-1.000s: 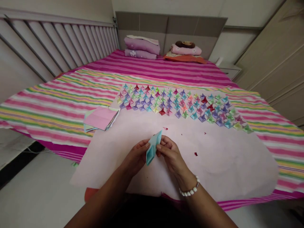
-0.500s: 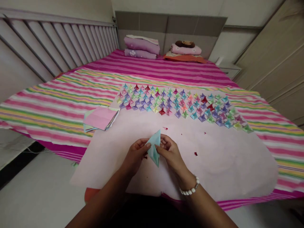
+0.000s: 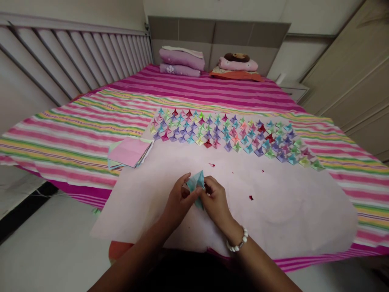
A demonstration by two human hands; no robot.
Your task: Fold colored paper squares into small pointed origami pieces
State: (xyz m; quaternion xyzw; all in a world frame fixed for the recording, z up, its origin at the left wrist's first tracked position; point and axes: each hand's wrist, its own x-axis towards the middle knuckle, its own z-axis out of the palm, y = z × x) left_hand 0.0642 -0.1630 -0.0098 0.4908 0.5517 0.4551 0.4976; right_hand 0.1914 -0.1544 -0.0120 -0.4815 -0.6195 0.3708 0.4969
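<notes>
A light blue folded paper is held between both hands above a large pale pink sheet. My left hand grips it from the left, with the thumb pressed across its front face. On the right side my right hand pinches the paper's edge, its fingertips partly hidden behind the folds. The lower point of the paper shows below the thumbs. Beyond the hands, several rows of small folded paper shapes in many colours stand on the far part of the sheet.
A stack of square coloured papers lies at the sheet's left edge. Small dark red holes or scraps dot the sheet. Underneath is a striped bedspread; folded bedding sits by the headboard. A slatted rail runs along the left.
My left thumb has moved right across the paper's front, and the paper has turned and folded in, showing less of its long diamond shape. The right hand has shifted slightly down.
</notes>
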